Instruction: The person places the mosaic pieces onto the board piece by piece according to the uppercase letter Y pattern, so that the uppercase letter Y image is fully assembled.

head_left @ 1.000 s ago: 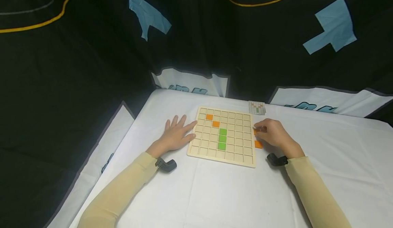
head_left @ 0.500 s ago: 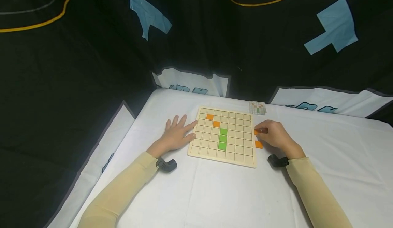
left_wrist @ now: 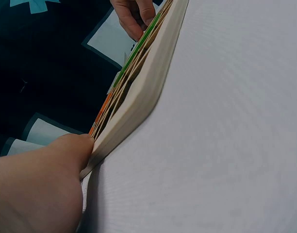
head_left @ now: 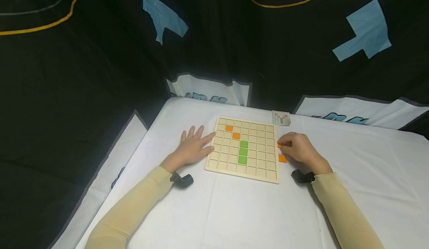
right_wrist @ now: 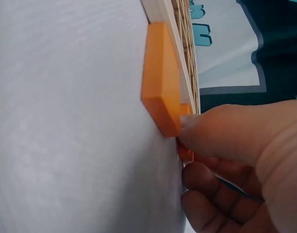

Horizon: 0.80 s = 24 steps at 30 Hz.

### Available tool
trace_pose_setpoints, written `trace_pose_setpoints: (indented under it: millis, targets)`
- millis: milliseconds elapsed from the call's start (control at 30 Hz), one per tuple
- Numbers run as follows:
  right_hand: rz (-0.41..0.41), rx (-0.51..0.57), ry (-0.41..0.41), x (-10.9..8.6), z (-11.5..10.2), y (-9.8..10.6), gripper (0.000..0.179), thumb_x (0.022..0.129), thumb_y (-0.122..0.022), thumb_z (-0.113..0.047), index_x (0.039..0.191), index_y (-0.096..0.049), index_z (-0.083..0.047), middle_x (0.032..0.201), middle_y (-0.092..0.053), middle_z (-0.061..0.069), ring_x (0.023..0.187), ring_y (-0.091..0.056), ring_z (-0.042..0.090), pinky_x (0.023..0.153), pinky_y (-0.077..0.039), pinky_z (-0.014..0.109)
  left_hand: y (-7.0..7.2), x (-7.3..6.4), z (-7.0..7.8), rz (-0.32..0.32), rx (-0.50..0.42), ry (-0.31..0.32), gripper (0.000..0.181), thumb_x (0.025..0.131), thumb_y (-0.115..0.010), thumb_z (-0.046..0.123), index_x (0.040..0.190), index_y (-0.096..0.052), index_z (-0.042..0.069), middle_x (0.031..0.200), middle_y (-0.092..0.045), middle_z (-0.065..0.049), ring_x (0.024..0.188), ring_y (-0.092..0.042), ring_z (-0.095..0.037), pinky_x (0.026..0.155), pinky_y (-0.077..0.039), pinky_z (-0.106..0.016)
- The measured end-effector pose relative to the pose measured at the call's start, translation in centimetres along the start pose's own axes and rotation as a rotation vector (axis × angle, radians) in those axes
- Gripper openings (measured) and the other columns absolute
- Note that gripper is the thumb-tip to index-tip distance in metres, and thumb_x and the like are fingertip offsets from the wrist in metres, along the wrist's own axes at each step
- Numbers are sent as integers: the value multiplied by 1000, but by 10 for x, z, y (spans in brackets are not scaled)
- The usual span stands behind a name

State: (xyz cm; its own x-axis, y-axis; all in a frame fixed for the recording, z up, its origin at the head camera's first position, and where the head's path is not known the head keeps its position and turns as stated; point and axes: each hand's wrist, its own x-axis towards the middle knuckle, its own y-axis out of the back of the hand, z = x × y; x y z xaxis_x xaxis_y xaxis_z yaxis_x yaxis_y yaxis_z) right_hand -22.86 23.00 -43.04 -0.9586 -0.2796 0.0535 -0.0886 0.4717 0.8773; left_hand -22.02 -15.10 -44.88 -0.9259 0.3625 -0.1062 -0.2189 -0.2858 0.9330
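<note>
A square wooden grid board point(head_left: 261, 163) lies on the white table. Two orange tiles point(head_left: 236, 135) sit diagonally in its cells, with a column of three green tiles point(head_left: 243, 151) below them. My left hand point(head_left: 190, 149) rests spread beside the board, thumb and index finger touching its left edge. At the opposite edge, my right hand point(head_left: 298, 146) pinches a loose orange tile point(right_wrist: 186, 154) between thumb and fingers, which partly hide it. Nearer to me, another orange tile point(head_left: 282, 158) lies against the board's edge, just in front of the thumb in the right wrist view.
A small card point(head_left: 280, 118) printed with a coloured grid lies behind the board's far right corner. Dark cloth point(head_left: 261, 81) with white and blue patches hangs along the table's back edge. A wrist camera point(head_left: 302, 175) juts out below my right hand.
My right hand has come slightly toward me at the farther loose orange tile, and its fingers have drawn closer together. The left hand and the board have stayed put.
</note>
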Motion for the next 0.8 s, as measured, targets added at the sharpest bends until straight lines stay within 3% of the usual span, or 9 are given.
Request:
trace_pose_setpoints:
  millis: [800]
  targets:
    - [-2,-17,-11,-1,0,-1,22,85,-72,3,107,-76,6,105,-73,22,85,-61,27,83,-58,47,-3,3,-1,-10,4,-2,62,104,-43,51,161,-31,30,171,-12,-22,157,-1,-52,122,-1,-73]
